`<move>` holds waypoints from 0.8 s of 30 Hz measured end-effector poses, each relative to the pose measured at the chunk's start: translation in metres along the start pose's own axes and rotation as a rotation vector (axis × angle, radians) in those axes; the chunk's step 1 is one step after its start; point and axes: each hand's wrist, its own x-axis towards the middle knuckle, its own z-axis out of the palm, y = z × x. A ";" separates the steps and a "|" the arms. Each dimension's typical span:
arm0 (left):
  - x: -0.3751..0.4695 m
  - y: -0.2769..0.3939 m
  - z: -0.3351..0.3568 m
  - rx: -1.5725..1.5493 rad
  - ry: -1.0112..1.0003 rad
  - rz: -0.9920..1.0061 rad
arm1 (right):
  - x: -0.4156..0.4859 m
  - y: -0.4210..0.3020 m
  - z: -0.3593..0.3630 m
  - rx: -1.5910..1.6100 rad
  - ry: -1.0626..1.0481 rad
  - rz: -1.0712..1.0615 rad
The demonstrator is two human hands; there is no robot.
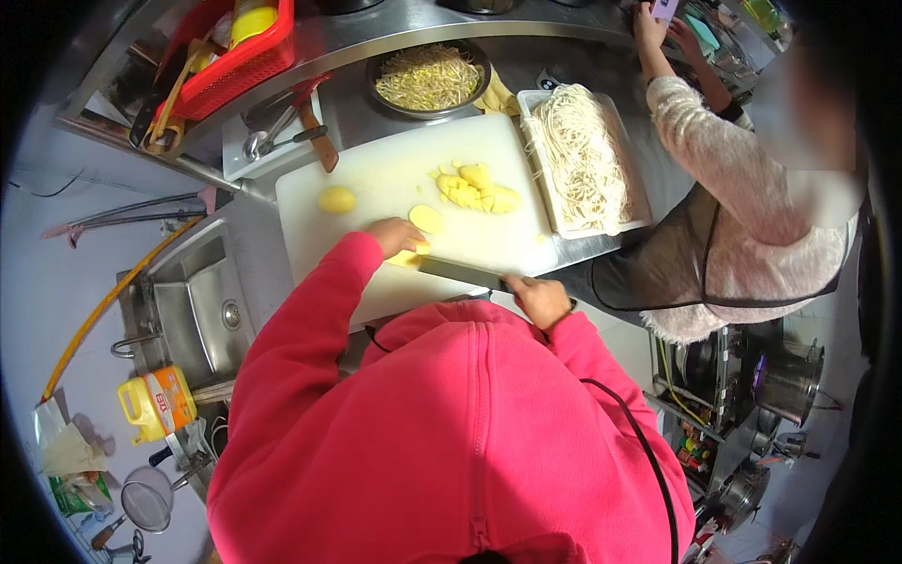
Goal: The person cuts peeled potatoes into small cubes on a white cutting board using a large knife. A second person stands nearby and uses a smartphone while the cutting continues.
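Note:
My right hand [541,300] grips the handle of a kitchen cleaver [461,271], its blade low over the near part of a white cutting board [359,180]. With bent fingers, my left hand [396,235] holds down a piece of peeled potato [406,259] just left of the blade tip. Beyond those fingers lies a flat-cut potato half [427,219]. A rounded potato piece [337,200] rests alone at the board's left. Cut potato chunks [478,189] are heaped toward the back right. My left fingers partly cover the piece under them.
A white tray of noodles [581,162] adjoins the board's right side. Behind stands a bowl of bean sprouts [430,79]. A knife with a wooden handle [320,141] lies at the back left, near a steel sink [201,310]. Another person [740,183] stands close on the right.

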 end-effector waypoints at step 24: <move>-0.023 0.014 0.014 -0.103 0.074 -0.263 | -0.054 -0.049 0.010 0.311 0.199 0.376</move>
